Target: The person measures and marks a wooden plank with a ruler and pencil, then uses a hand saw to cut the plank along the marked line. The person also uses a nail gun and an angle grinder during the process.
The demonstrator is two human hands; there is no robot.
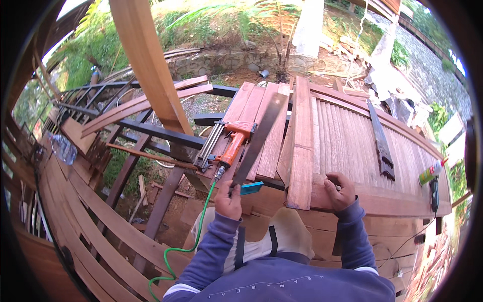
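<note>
My left hand [229, 200] is closed around the corner of a carpenter's square, its long grey blade [261, 133] slanting up and away over the planks. Its short teal stock [251, 188] sticks out to the right of my fingers. My right hand [339, 192] rests on the near rail of a slatted wooden panel [347, 136], its fingers curled; whatever is in them, if anything, is hidden. Between the hands a reddish board [302, 146] lies lengthwise across the panel's left side. Just left of the blade, an orange nail gun [234, 143] lies on several planks [241, 105].
A green air hose [198, 234] runs from the nail gun down past my left arm. On the panel lie a handsaw [381, 146] and a glue bottle [432, 171], beside a black corded tool [434, 194]. A wooden post [151, 60] stands front left, near dark metal beams [151, 133].
</note>
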